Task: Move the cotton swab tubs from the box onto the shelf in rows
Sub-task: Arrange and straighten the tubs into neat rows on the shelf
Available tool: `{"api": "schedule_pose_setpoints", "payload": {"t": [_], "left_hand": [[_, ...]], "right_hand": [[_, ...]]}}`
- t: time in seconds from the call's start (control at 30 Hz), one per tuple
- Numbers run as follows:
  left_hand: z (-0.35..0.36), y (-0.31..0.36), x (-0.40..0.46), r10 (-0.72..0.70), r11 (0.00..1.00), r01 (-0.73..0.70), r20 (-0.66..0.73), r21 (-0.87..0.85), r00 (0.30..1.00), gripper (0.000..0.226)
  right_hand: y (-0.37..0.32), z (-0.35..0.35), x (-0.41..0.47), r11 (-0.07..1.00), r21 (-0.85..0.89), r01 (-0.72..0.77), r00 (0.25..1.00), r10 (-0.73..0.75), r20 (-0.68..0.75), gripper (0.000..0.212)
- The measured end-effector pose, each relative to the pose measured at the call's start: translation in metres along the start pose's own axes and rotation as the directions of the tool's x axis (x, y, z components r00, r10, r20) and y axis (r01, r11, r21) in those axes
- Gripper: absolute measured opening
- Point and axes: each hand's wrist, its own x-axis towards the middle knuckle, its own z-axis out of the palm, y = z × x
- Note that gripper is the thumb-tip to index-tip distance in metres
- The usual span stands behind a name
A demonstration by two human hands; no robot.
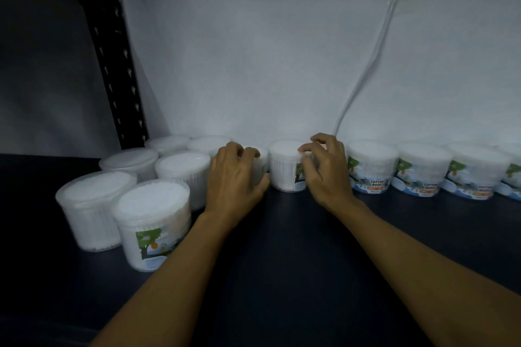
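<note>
Both my hands reach to the back of a dark shelf point(282, 248). My left hand point(234, 177) wraps a clear cotton swab tub point(260, 162) that it mostly hides. My right hand point(324, 169) grips the right side of the neighbouring tub point(284, 166), which stands upright against the white back wall. To the right, a row of labelled tubs point(369, 167) runs along the wall towards the frame's edge. On the left, several more tubs point(153, 222) stand in a loose cluster. The box is not in view.
A black slotted shelf upright point(112, 59) rises at the left. A clear tube point(375, 51) hangs down the white wall behind the row. The front of the shelf in front of my arms is bare dark surface.
</note>
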Motion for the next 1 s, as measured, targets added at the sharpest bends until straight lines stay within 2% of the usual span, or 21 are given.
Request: {"api": "schedule_pose_setpoints", "payload": {"t": [0.1, 0.2, 0.33, 0.4, 0.5, 0.77, 0.87, 1.0], "left_hand": [[-0.002, 0.001, -0.001, 0.005, 0.999, -0.005, 0.006, -0.047, 1.0, 0.037], [-0.004, 0.0, -0.002, -0.025, 0.996, 0.025, 0.005, -0.089, 1.0, 0.033], [-0.005, -0.001, -0.003, -0.016, 1.0, 0.015, -0.067, -0.011, 0.998, 0.033], [-0.008, 0.003, -0.006, -0.023, 1.0, 0.023, -0.064, -0.004, 0.998, 0.035], [-0.013, 0.007, -0.011, -0.041, 0.996, 0.039, -0.024, -0.086, 0.999, 0.041], [-0.027, 0.026, -0.023, -0.002, 0.988, 0.008, 0.037, -0.153, 0.999, 0.03], [-0.03, 0.038, -0.027, 0.036, 0.982, -0.028, 0.043, -0.188, 0.998, 0.03], [-0.032, 0.056, -0.031, 0.075, 0.967, -0.052, 0.083, -0.249, 0.994, 0.031]], "right_hand": [[0.005, -0.005, 0.0, 0.996, 0.086, 0.006, 0.997, -0.012, 0.079, 0.034], [0.001, -0.011, 0.0, 0.999, 0.01, 0.042, 0.996, -0.042, 0.078, 0.033], [-0.004, -0.017, -0.005, 0.984, -0.108, 0.145, 0.989, -0.141, 0.048, 0.029], [-0.005, -0.021, -0.009, 0.989, -0.065, 0.131, 0.989, -0.126, 0.084, 0.03], [-0.007, -0.03, -0.015, 0.997, -0.006, 0.077, 0.985, -0.075, 0.155, 0.032], [-0.018, -0.064, -0.038, 0.999, -0.021, 0.031, 0.984, -0.027, 0.174, 0.031], [-0.018, -0.082, -0.046, 0.995, -0.078, 0.069, 0.982, -0.054, 0.181, 0.032], [-0.011, -0.114, -0.058, 0.955, -0.253, 0.156, 0.979, -0.116, 0.167, 0.034]]}}
